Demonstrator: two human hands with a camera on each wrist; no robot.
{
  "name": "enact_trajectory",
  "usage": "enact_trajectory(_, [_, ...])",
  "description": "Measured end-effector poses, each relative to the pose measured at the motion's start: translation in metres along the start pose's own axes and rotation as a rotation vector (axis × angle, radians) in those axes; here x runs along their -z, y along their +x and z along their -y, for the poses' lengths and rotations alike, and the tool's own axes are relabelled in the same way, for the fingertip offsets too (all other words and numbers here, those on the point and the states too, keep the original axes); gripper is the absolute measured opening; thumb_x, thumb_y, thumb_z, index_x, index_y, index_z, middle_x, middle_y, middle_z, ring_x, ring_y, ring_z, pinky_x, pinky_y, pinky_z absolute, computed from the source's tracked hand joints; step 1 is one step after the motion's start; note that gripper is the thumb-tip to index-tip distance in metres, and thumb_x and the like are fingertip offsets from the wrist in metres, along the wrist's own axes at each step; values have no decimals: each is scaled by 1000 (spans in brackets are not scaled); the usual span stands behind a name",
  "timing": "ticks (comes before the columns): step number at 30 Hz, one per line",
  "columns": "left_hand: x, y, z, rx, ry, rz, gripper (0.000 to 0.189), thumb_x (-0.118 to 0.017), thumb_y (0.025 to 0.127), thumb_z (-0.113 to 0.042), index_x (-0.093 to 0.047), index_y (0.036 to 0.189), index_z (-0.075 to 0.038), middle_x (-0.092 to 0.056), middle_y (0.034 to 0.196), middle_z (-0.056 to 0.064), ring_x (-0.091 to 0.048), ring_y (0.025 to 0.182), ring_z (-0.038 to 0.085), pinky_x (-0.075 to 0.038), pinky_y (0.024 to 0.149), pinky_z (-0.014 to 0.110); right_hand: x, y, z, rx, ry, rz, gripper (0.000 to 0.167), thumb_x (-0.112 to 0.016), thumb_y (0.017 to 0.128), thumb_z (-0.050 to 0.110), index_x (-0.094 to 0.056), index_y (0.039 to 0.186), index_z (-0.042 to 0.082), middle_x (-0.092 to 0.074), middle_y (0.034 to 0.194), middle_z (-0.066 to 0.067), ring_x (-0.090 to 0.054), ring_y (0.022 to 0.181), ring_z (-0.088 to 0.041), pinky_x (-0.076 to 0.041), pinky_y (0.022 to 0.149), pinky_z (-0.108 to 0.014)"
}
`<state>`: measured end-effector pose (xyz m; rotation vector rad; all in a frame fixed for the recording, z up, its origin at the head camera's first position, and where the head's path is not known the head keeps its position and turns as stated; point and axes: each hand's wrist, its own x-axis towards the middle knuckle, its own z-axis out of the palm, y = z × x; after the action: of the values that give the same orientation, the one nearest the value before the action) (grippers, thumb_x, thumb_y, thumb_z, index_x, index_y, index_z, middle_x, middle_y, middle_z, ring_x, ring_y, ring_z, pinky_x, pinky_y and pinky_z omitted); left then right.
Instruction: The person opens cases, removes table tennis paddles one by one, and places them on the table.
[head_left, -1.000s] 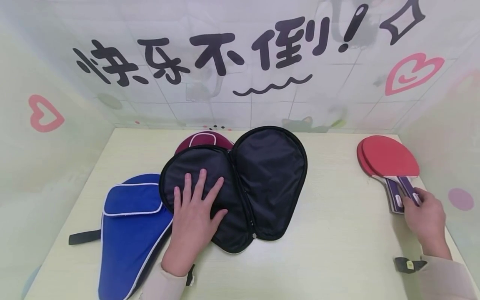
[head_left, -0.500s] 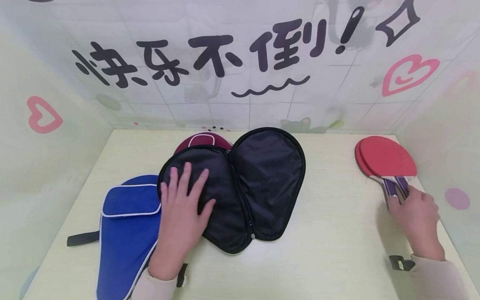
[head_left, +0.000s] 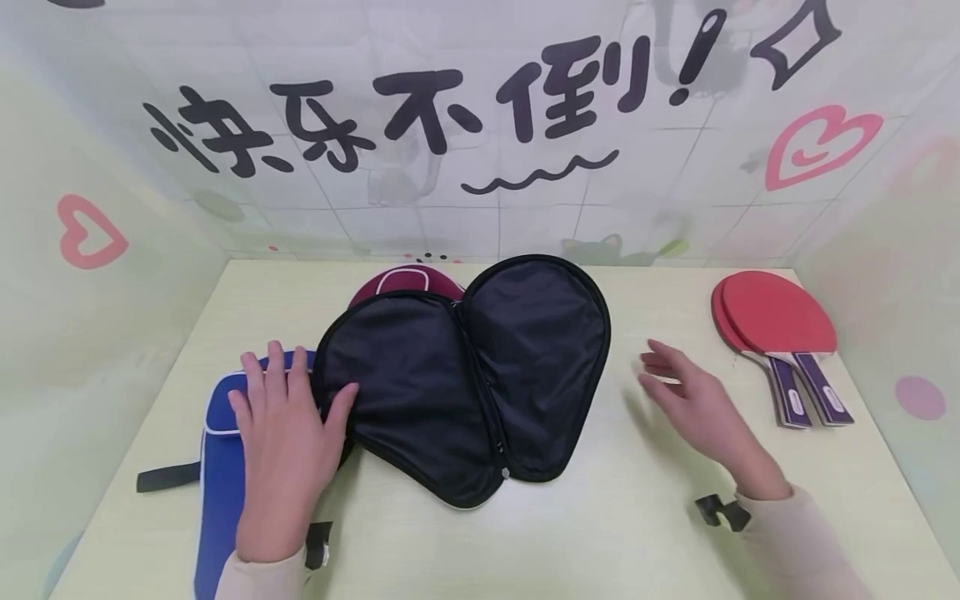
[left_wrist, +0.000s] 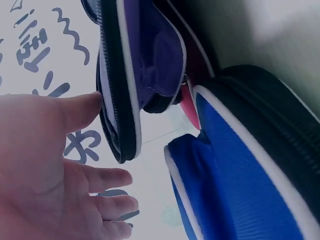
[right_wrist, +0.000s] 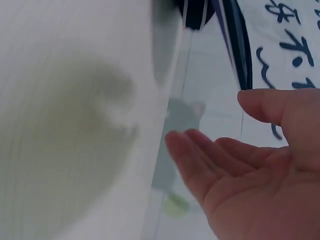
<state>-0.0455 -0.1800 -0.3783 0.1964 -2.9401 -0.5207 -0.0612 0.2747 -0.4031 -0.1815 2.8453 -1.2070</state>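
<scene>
two red paddles (head_left: pixel 780 312): are lying overlapped on the right side of the table (head_left: pixel 600 533), handles toward the person.
left hand (head_left: pixel 283 467): is spreading wide and empty over the blue case (head_left: pixel 221 492), fingers pointing forward, thumb angling out at the left rim of the black case (head_left: pixel 457 375); touch unclear.
right hand (head_left: pixel 705 417): is hanging empty above the table, between black case and paddles, fingers bending gently leftward, thumb parted.
black case: is lying unfolded mid-table, partly covering the maroon case (head_left: pixel 405 280).

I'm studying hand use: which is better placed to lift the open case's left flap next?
Likely the left hand: its thumb is at the left flap; the right hand hovers beyond the right flap.
</scene>
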Motion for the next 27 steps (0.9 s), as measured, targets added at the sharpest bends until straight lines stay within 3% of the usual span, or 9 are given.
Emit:
enact_trajectory(3, [-2,-1,3,17,-2,26,82,-50,103,-55,-31,156,5,-5,170,28,15,158,43,1,121,74,-15,7,11,12,84,49,63,-60,104,18,-33,156,-3,-62,139,-24,-68,119,-37,-58,95,-38])
enact_trajectory(8, [-4,-4,4,26,-6,58,81,-45,103,-58,-38,152,6,0,171,26,18,158,41,3,121,74,-31,13,22,-13,186,94,71,-63,101,11,-25,160,0,-60,140,-26,-76,101,-30,-57,77,-22])
enact_trajectory(15, [0,-3,1,5,-36,34,82,-48,103,-56,-38,151,10,-1,172,22,18,159,38,5,122,73,-40,15,28,-15,250,95,70,-62,99,3,-26,159,-1,-62,132,-26,-74,85,-10,-53,68,-22])
enact_trajectory(22, [13,-7,-33,-107,-136,-111,77,-59,101,-45,-38,151,9,-10,173,16,5,161,39,-4,124,71,-39,11,30,-52,295,101,70,-61,98,-1,-26,159,-3,-64,124,-25,-71,81,-6,-60,75,-27])
enact_trajectory(27, [9,-19,-68,-280,-279,-194,89,-68,97,-33,-16,163,-4,-6,174,10,-3,162,35,-11,128,60,-37,9,33,-46,301,94,71,-61,99,0,-24,160,-1,-64,124,-25,-70,82,-5,-60,76,-28])
